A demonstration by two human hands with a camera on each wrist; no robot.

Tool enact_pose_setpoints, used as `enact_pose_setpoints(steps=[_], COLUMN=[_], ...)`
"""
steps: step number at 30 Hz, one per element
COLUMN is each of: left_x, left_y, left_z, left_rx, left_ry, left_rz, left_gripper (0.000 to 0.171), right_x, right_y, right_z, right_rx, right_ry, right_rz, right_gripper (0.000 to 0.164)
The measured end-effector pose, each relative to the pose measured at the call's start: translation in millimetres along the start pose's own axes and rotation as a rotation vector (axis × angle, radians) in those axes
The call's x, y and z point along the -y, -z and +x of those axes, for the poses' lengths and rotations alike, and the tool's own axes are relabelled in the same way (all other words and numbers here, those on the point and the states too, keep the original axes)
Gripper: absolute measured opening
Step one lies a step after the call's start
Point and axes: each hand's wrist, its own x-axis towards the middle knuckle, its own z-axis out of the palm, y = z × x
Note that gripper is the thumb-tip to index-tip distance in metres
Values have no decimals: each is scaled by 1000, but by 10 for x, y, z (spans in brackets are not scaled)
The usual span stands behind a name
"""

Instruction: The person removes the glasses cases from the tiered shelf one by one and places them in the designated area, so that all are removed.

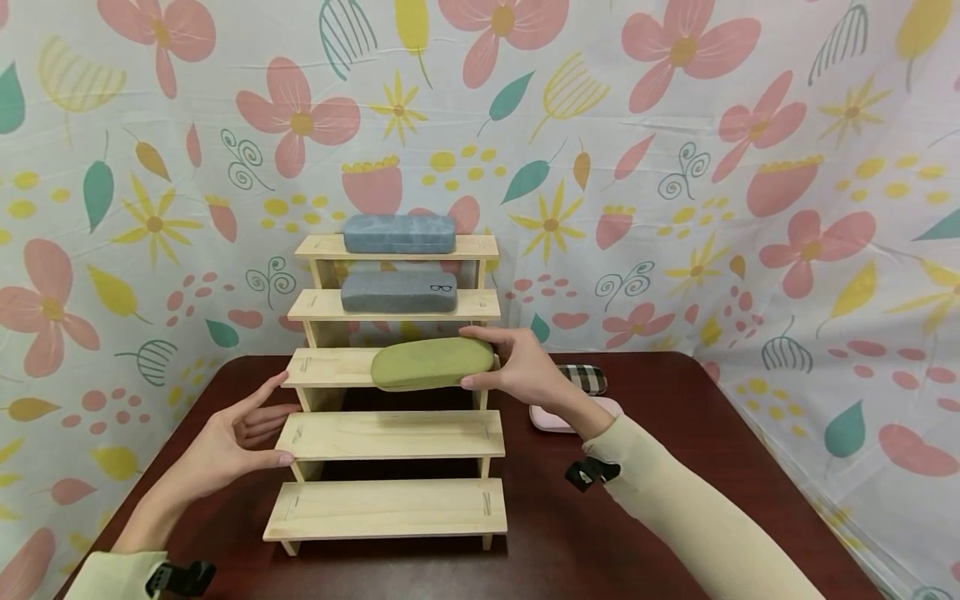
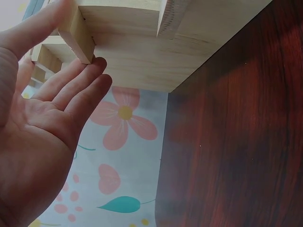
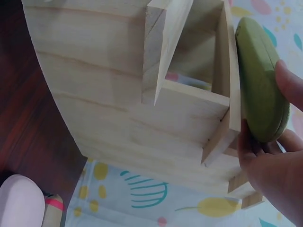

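Note:
My right hand (image 1: 525,367) grips a green glasses case (image 1: 432,363) by its right end, thumb on one side and fingers on the other. The case sits at the third tier of a stepped wooden shelf (image 1: 386,435), slightly tilted; whether it rests fully on the board cannot be told. In the right wrist view the green case (image 3: 260,80) lies along the board's edge. My left hand (image 1: 236,437) touches the shelf's left side with extended fingers. A blue glasses case (image 1: 400,234) stands on the top tier, a grey-blue glasses case (image 1: 397,292) on the second.
Right of the shelf, a pink case (image 1: 551,419) and a black-and-white checked case (image 1: 585,379) lie on the dark red-brown table (image 1: 675,500), partly behind my right arm. A floral cloth (image 1: 660,167) hangs behind the table.

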Motion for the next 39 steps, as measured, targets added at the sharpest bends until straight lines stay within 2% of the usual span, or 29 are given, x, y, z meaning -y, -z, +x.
enact_pose_setpoints(steps=[5, 10, 24, 31, 39], left_x=[-9, -11, -19, -18, -19], left_y=[-2, -8, -20, -19, -10], left_z=[1, 1, -1, -7, -1], left_rx=[-8, -13, -13, -16, -16], left_ry=[-32, -31, -27, -22, -26], left_rz=[1, 2, 4, 2, -2], left_gripper=[103, 102, 102, 102, 102], right_x=[10, 6, 42, 33, -9], right_y=[66, 137, 335, 446, 609], right_z=[-65, -127, -344, -449, -642], right_rx=[-3, -10, -44, -62, -106], right_ry=[-25, -42, -56, -46, -97], right_rz=[46, 58, -44, -33, -36], right_gripper=[70, 70, 72, 71, 72])
